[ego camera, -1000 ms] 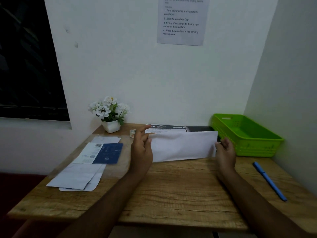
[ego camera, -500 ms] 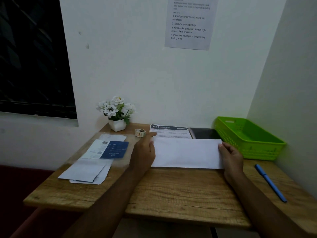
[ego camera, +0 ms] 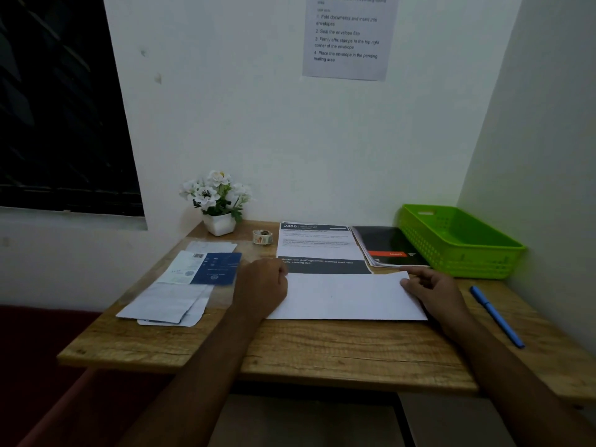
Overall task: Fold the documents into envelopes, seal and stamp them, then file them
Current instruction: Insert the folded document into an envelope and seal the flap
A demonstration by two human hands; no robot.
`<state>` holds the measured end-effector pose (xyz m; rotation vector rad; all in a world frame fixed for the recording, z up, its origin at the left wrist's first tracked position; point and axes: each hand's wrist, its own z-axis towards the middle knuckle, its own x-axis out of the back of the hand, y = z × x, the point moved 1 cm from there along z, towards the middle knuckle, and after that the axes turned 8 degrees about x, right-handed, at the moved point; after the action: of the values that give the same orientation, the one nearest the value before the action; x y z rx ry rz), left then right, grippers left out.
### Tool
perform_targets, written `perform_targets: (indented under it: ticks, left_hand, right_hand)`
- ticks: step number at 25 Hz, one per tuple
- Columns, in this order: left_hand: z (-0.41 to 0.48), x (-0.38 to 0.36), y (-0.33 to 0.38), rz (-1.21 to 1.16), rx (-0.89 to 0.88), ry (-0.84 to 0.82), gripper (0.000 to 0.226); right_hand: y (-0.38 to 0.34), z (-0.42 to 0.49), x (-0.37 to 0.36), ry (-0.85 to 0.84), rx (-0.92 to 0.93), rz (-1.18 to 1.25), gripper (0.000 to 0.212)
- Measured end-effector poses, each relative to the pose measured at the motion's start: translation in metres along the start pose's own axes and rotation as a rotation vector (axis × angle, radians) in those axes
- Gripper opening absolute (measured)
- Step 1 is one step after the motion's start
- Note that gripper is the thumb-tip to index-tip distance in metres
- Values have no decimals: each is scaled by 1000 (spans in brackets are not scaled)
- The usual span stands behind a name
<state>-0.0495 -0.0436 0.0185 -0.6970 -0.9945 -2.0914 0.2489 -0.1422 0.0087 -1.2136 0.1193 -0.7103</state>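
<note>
A white folded sheet (ego camera: 345, 296) lies flat on the wooden desk (ego camera: 322, 350), partly over a printed document (ego camera: 317, 245) with dark bands. My left hand (ego camera: 261, 287) rests on the sheet's left end with its fingers curled. At the sheet's upper right corner, my right hand (ego camera: 429, 287) holds the paper down, fingers bent over the edge. A pile of white envelopes and a blue-and-white leaflet (ego camera: 193, 279) lies to the left. A small tape roll (ego camera: 262, 237) stands behind the sheet.
A green plastic basket (ego camera: 458, 240) sits at the back right, a black folder (ego camera: 390, 245) beside it. A blue pen (ego camera: 496, 316) lies near the right edge. A white flower pot (ego camera: 219, 201) stands at the back left. An instruction sheet (ego camera: 350, 35) hangs on the wall.
The white sheet was held tilted up off the desk and now lies flat. Both hands came down with it and press its ends; my left fingers have curled in.
</note>
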Motion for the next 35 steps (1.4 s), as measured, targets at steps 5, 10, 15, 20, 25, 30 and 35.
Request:
perform_targets:
  ticks: [5,10,15,20,25,30,35]
  left_hand:
    - [2,-6,-3,42,81,-131,12]
    - [6,-10,-3,71,99,-185,13]
    - [7,-12,-4,-20,82,-214,18]
    - [11,-14,0,-78,50,-203,17]
    - [14,-15,1,-148,7,-134,16]
    - [16,-18,-6,-237,59,-101,19]
    - [17,-18,-11,-296,126,-70,25]
  right_hand:
    - [-3,-4,-3,-20,46,-209,24]
    - [-3,-4,-4,-38,23,-327,24]
    - [-2,-3,-3,1,-33,-408,25]
    - [-1,-2,-3,17,-37,-426,22]
    - [1,-1,1,82,-34,-359,22]
    - [3,2,1,110,-49,-323,17]
    - [7,5,1,114,-57,-336,17]
